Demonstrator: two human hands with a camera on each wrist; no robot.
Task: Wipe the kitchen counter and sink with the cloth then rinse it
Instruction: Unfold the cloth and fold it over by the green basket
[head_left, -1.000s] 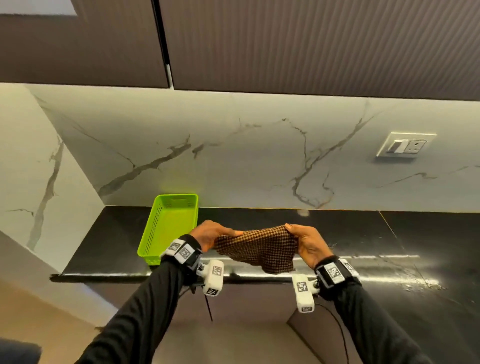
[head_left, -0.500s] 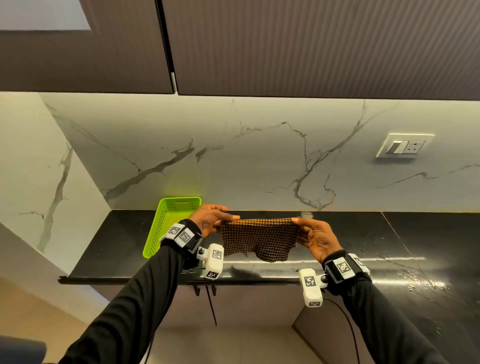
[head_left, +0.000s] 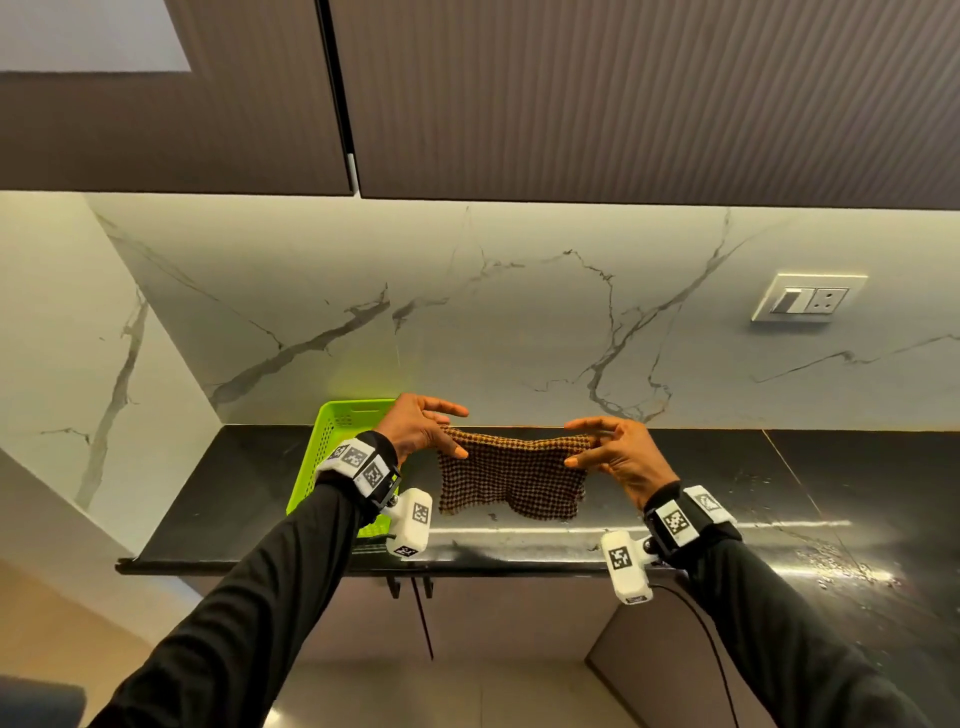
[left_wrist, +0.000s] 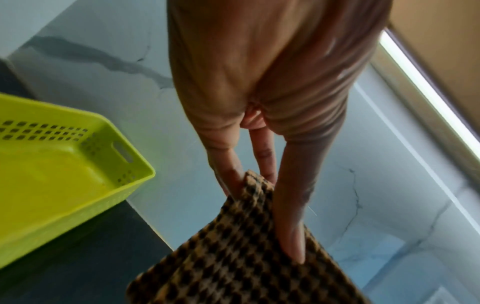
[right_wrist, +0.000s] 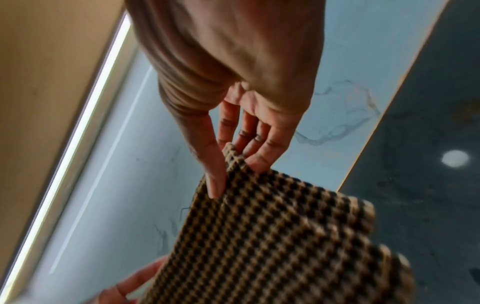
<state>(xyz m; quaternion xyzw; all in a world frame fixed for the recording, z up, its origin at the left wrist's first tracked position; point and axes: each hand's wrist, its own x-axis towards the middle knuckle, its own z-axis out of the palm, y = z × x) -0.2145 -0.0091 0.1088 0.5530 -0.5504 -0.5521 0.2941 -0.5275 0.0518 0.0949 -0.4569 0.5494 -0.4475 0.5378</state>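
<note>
The checked cloth (head_left: 511, 475) hangs spread above the black bench (head_left: 234, 488), held by its two upper corners. It is judged light, soft and limp; hold it at the corners or bunch it before wiping. The left hand (head_left: 415, 431) pinches one corner between thumb and fingers (left_wrist: 267, 164); the right hand (head_left: 618, 452) pinches the other likewise. A green basket (head_left: 332, 431) stands just left

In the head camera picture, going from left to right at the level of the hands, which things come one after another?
green basket → left hand → checked cloth → right hand → wall socket plate, which sits higher on the marble wall.
</note>
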